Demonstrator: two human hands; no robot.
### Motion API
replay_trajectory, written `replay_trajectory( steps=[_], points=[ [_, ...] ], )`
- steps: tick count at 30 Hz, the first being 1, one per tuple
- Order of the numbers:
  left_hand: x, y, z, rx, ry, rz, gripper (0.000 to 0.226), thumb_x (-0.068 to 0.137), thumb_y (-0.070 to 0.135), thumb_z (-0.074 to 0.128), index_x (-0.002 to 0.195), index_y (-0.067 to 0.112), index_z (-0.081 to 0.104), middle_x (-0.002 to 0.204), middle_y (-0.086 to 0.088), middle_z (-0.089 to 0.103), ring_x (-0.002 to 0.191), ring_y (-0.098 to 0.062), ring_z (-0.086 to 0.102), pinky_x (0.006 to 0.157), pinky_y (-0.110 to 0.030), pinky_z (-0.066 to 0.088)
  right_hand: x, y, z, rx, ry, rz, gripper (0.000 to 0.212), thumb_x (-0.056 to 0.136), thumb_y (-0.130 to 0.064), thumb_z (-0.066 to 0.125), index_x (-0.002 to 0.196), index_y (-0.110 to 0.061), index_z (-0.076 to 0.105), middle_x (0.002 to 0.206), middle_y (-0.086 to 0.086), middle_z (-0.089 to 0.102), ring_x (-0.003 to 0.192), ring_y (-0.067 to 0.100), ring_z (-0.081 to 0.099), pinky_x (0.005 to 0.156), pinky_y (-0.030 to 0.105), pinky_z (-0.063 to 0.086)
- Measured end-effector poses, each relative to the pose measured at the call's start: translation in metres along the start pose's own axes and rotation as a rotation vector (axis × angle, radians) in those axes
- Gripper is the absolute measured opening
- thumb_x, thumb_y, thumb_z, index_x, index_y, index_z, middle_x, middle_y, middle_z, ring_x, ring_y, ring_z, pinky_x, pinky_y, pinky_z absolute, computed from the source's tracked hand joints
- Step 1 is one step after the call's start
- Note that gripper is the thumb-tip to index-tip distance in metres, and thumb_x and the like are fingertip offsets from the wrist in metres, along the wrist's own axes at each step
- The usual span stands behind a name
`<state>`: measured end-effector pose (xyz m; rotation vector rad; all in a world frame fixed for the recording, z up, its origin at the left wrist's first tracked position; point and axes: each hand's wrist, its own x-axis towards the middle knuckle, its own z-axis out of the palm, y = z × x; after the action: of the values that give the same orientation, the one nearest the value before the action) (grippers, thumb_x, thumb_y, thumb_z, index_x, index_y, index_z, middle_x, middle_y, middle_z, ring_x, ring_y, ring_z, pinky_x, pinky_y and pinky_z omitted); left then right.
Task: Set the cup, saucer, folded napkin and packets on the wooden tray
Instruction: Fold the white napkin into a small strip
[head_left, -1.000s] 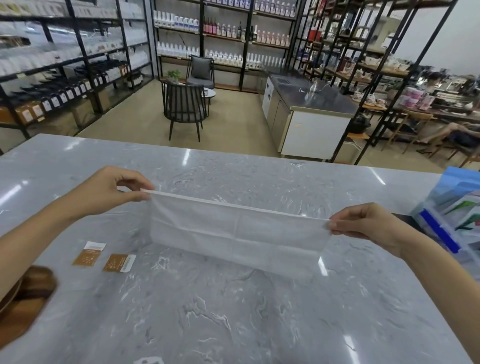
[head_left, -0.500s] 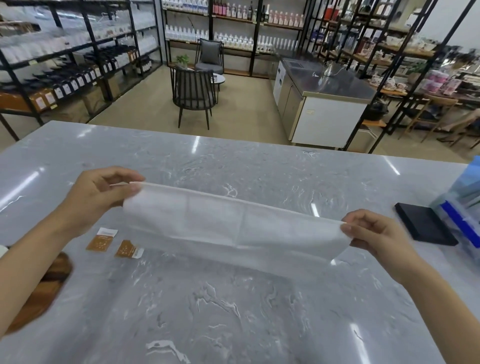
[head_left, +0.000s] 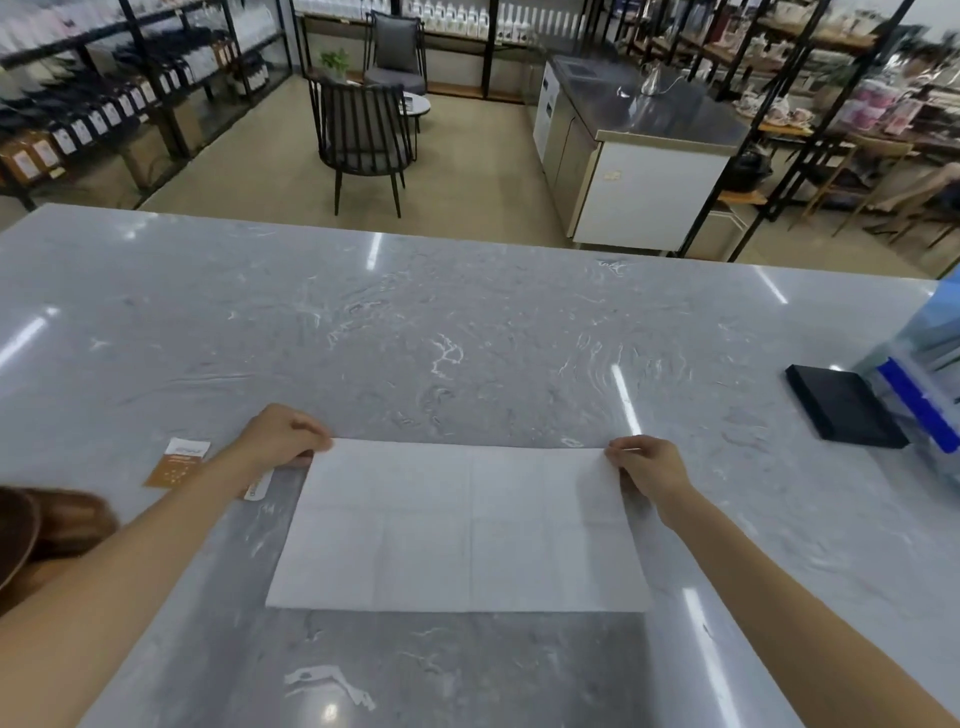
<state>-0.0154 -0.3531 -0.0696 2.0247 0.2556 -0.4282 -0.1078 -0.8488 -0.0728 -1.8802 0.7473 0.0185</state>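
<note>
napkin (head_left: 460, 525) flat on table (head_left: 467, 338), half open. left hand (head_left: 280, 436) pinches far left corner, right hand (head_left: 647, 467) far right. risk: uneven fold; thin paper may tear; left corner near packet (head_left: 176, 463), may drag it. tray (head_left: 31, 535) at left edge.

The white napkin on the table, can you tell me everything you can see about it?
The napkin is a thin white paper sheet, opened into a wide rectangle and lying flat on the grey marble table. Faint fold creases divide it into panels. The left hand pinches its far left corner and the right hand pinches its far right corner. Its left edge lies close to a brown and white packet, which the left arm partly hides. It is not folded yet.
</note>
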Motion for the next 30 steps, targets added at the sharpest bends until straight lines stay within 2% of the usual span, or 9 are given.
replay_trajectory(
  steps=[2,5,8,11,13,16,19,22,30],
  points=[
    [0.006,0.004,0.003,0.138,0.030,0.041,0.012,0.077,0.004,0.082,0.077,0.016,0.081,0.081,-0.013,0.079,0.076,-0.025,0.074,0.074,-0.035,0.062,0.002,0.001,0.007,-0.108,0.044,-0.028,0.006,0.085,-0.020,0.078,0.091,-0.022,0.077,0.088,-0.001,0.076,0.090,0.028,0.073,0.083,0.038,0.059],
    [0.004,0.011,0.007,0.361,0.114,0.125,0.014,0.075,0.008,0.083,0.087,0.013,0.077,0.083,-0.009,0.073,0.090,-0.032,0.072,0.076,-0.033,0.052,-0.005,-0.001,0.010,-0.339,0.109,-0.081,0.018,0.086,-0.021,0.070,0.103,-0.021,0.075,0.091,-0.004,0.071,0.099,0.029,0.070,0.081,0.032,0.052],
    [-0.021,0.014,0.030,0.613,0.213,0.295,0.017,0.081,0.017,0.077,0.098,0.016,0.074,0.102,-0.010,0.065,0.105,-0.031,0.062,0.083,-0.038,0.052,-0.025,-0.006,0.028,-0.526,0.160,-0.161,0.040,0.090,-0.022,0.070,0.129,-0.017,0.062,0.129,0.012,0.058,0.114,0.033,0.061,0.088,0.040,0.054],
    [-0.059,0.019,0.082,0.593,0.231,0.535,0.014,0.093,0.025,0.064,0.101,0.017,0.073,0.118,-0.005,0.062,0.117,-0.027,0.055,0.089,-0.040,0.053,-0.071,-0.018,0.089,-0.600,0.046,-0.428,0.048,0.095,-0.030,0.067,0.140,-0.018,0.056,0.149,0.011,0.047,0.136,0.031,0.046,0.097,0.040,0.049],
    [-0.080,0.017,0.120,0.609,0.138,0.601,0.027,0.099,0.028,0.054,0.116,0.016,0.072,0.137,-0.003,0.059,0.137,-0.026,0.047,0.106,-0.038,0.045,-0.106,-0.021,0.138,-0.672,-0.108,-0.617,0.052,0.101,-0.037,0.055,0.149,-0.018,0.049,0.160,0.010,0.040,0.148,0.030,0.036,0.114,0.040,0.038],
    [-0.099,0.001,0.153,0.661,0.100,0.558,0.045,0.105,0.029,0.036,0.143,0.015,0.055,0.154,0.002,0.048,0.153,-0.018,0.024,0.124,-0.032,0.021,-0.140,-0.008,0.184,-0.790,-0.223,-0.695,0.061,0.105,-0.037,0.034,0.163,-0.020,0.024,0.172,0.003,0.017,0.159,0.024,0.014,0.127,0.038,0.013],
    [-0.111,-0.022,0.155,0.774,0.142,0.534,0.056,0.104,0.039,0.017,0.155,0.026,0.035,0.165,0.007,0.027,0.156,-0.016,0.012,0.127,-0.038,0.012,-0.145,0.009,0.189,-0.866,-0.177,-0.647,0.062,0.106,-0.045,0.014,0.165,-0.026,0.006,0.170,-0.007,-0.004,0.160,0.016,-0.003,0.126,0.034,-0.008],
    [-0.115,-0.037,0.142,0.830,0.195,0.484,0.057,0.102,0.046,0.019,0.158,0.034,0.026,0.167,0.009,0.019,0.156,-0.018,0.011,0.126,-0.043,0.014,-0.142,0.016,0.174,-0.873,-0.145,-0.645,0.065,0.103,-0.054,0.010,0.164,-0.033,0.008,0.172,-0.008,-0.003,0.159,0.015,-0.005,0.127,0.039,-0.006],
    [-0.120,-0.059,0.106,0.896,0.230,0.390,0.063,0.101,0.051,0.018,0.160,0.029,0.016,0.169,0.003,0.012,0.157,-0.022,0.008,0.126,-0.043,0.009,-0.111,0.053,0.078,-0.935,-0.092,-0.571,0.057,0.107,-0.051,0.017,0.162,-0.045,0.006,0.173,-0.011,0.003,0.160,0.014,0.000,0.129,0.042,0.005]
  ],
)
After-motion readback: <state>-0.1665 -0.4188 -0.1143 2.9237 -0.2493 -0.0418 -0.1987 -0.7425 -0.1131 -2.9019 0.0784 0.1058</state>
